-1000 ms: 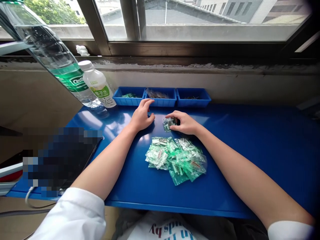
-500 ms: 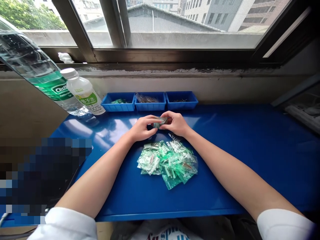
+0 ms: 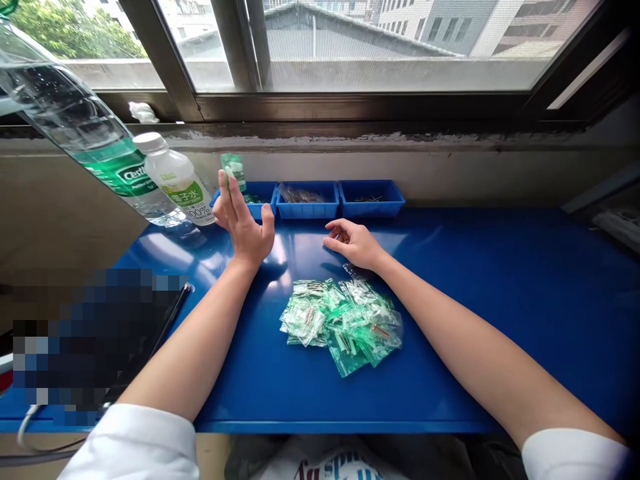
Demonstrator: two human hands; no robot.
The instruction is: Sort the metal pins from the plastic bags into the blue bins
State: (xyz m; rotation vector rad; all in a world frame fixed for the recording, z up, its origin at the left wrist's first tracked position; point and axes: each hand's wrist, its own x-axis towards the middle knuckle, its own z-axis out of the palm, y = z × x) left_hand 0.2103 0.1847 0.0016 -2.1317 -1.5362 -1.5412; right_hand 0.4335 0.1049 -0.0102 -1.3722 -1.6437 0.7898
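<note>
My left hand (image 3: 245,230) is raised in front of the left blue bin (image 3: 260,212), thumb spread wide and long fingers stretched up. At its fingertips is a small green plastic bag (image 3: 234,168), seemingly caught between two fingers. My right hand (image 3: 353,243) hovers low over the table, thumb and index finger apart, the other fingers curled, with nothing visible in it. Nearer to me lies a pile of small green and clear zip bags (image 3: 345,323) with thin pieces inside. A dark clear-edged packet (image 3: 354,270) lies partly under my right wrist.
The middle bin (image 3: 307,210) contains bagged pieces, the right bin (image 3: 373,208) thin metal pieces. A large water bottle (image 3: 95,143) and a smaller white-capped bottle (image 3: 175,180) stand at left. A blurred dark object (image 3: 100,333) lies at the table's left edge. The window wall rises behind.
My hands, together around a small bag before, are now apart. The left has swung up and left to the left bin with a green bag; the right stays nearly in place, its fingers now loosened.
</note>
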